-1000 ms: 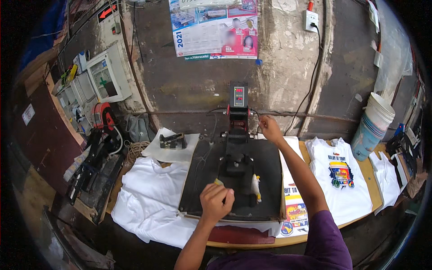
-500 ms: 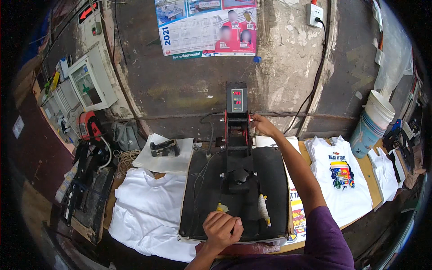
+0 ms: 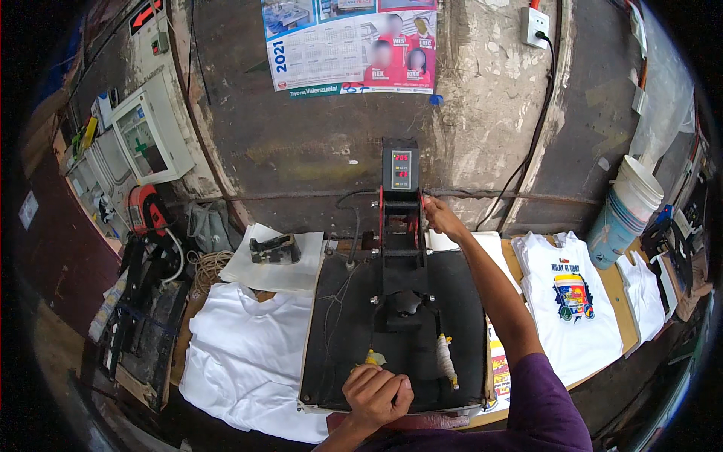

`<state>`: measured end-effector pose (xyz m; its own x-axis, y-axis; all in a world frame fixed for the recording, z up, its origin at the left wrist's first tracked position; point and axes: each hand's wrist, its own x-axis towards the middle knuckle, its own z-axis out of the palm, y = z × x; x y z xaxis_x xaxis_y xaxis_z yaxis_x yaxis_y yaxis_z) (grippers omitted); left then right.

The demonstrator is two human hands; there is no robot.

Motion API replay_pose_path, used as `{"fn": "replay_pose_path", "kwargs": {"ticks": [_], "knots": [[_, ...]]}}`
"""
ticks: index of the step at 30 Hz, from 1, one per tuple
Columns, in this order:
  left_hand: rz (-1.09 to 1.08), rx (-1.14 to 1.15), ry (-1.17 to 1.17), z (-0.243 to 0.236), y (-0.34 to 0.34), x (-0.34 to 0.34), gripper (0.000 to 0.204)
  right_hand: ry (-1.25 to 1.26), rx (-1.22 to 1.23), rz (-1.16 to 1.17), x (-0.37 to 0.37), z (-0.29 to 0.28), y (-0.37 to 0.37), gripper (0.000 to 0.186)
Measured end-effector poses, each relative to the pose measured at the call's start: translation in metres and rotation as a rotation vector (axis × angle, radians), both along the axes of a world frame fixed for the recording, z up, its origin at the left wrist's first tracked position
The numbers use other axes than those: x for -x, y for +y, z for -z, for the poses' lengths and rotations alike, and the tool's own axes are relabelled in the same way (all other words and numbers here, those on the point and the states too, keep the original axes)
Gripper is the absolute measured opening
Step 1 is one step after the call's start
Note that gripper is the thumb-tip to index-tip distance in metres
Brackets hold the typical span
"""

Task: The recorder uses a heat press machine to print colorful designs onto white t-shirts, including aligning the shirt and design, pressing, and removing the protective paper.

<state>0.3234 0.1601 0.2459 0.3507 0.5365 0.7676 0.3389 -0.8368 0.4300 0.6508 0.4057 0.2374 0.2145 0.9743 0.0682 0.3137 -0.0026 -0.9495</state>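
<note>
A black heat press (image 3: 346, 301) with a flat square top plate stands in front of me on the table. My left hand (image 3: 378, 393) is closed in a fist round its left handle (image 3: 370, 357), where yellow wrapping shows above the fingers. The right handle (image 3: 446, 358), wrapped in white, has no hand on it. A round black knob (image 3: 407, 303) sits between the handle arms. My right hand (image 3: 443, 217) reaches to the right side of the press's upright frame, just under the control box (image 3: 401, 167) with lit red digits. Its fingers are curled, their tips partly hidden.
White shirts (image 3: 245, 350) lie left of the press; a stack of printed white shirts (image 3: 568, 301) lies at right. A dark block (image 3: 275, 248) rests on paper sheets (image 3: 282, 277). Stacked buckets (image 3: 617, 218) stand far right. At left are a red-and-black machine (image 3: 149, 211) and a wall cabinet (image 3: 147, 139).
My left hand and the press handles have shifted slightly down toward me. My right hand stays at the frame's side, a little lower. The view has turned slightly.
</note>
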Motion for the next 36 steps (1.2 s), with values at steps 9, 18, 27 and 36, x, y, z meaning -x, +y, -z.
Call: {"fn": "replay_pose_path", "kwargs": {"ticks": [9,18,27,36], "knots": [[0.011,0.034,0.014,-0.003,-0.004,0.004,0.018,0.182,0.011,-0.065,0.008,-0.001,-0.004,0.037],[0.058,-0.07,-0.004,-0.001,0.002,-0.001,0.019,-0.049,0.063,0.086,-0.004,-0.015,-0.015,0.051],[0.009,-0.113,-0.099,-0.001,-0.012,-0.003,0.013,-0.374,-0.274,0.391,-0.044,-0.043,-0.261,0.044],[-0.075,-0.147,-0.153,0.003,-0.015,-0.006,0.024,-1.156,0.554,0.945,-0.176,0.173,-0.741,0.032]]}}
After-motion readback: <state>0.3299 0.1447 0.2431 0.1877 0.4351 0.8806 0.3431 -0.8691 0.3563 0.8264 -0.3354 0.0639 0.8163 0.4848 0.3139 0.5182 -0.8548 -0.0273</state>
